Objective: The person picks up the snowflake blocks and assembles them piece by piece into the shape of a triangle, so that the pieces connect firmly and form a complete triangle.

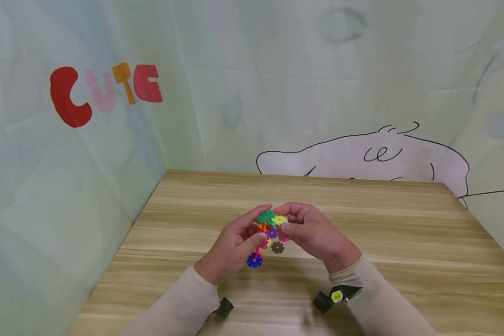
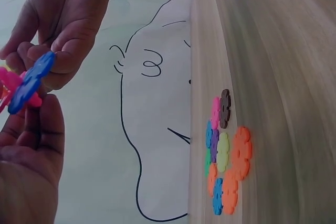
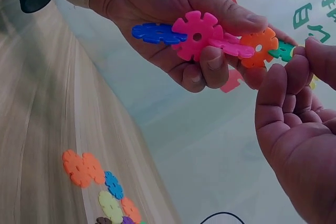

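Fingers of my left hand (image 1: 235, 237) are curled round a chain of slotted discs (image 3: 190, 24), thumb on one side and fingertips on the other. Its long axis, in the head view, runs away from me: the blue disc (image 1: 254, 262) sits at the near end, below my left thumb, then come two pink discs (image 3: 230, 46), an orange disc (image 3: 265, 39) and, at the far end, the green disc (image 1: 266, 215). My right hand (image 1: 315, 233) meets that far end from the right, thumb and forefinger pinching the yellow disc (image 1: 280, 220). Yellow lies just right of green, the edges touching or overlapping; whether a slot joins them I cannot tell, as my right fingers hide most of the yellow in the right wrist view. That meeting edge is, I judge, what counts: my right hand is nearer to it, while my left bears the chain's length. All this is held above the surface (image 1: 361, 205), where loose discs (image 2: 241, 145) lie close together, orange, brown and purple ones among them, untouched by either hand.
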The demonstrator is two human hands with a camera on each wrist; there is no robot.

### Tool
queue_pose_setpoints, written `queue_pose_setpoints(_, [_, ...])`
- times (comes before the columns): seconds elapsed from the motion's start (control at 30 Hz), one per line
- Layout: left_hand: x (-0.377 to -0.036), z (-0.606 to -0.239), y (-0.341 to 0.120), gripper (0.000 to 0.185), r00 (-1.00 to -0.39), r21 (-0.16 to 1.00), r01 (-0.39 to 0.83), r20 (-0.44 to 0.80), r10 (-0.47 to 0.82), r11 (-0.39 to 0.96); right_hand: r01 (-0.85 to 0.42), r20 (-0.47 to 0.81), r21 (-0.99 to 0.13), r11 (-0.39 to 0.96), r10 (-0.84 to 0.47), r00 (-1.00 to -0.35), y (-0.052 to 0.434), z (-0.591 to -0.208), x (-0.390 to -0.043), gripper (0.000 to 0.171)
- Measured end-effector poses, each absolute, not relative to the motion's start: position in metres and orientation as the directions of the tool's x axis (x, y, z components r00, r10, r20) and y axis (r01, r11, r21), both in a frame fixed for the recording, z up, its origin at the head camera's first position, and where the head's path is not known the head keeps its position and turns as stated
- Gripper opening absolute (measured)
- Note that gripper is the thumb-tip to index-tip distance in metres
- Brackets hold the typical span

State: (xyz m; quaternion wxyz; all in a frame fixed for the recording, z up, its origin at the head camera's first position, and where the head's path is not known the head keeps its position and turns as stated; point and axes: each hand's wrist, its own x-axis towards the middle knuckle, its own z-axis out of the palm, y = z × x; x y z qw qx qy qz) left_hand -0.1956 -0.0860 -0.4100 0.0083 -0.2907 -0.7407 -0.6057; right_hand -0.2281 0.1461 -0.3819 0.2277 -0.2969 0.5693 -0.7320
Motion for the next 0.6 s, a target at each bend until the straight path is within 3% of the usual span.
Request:
queue_pose_setpoints(0.37, [-0.1938,-0.4074,-0.0857,0.06,-0.834,0.896,0.427,0.339,0.436,0.12,-0.029,0.164,-0.977,-0.212,-0.653,-0.739,0.1462,-0.3814,-0.2249,0.023])
queue_pose_setpoints(0.6, [-0.1978,-0.4087,-0.0854,0.061,-0.848,0.881,0.452,0.376,0.373,0.14,-0.133,0.101,-0.991,0.006,-0.613,-0.783,0.1524,-0.3811,-0.2346,0.041])
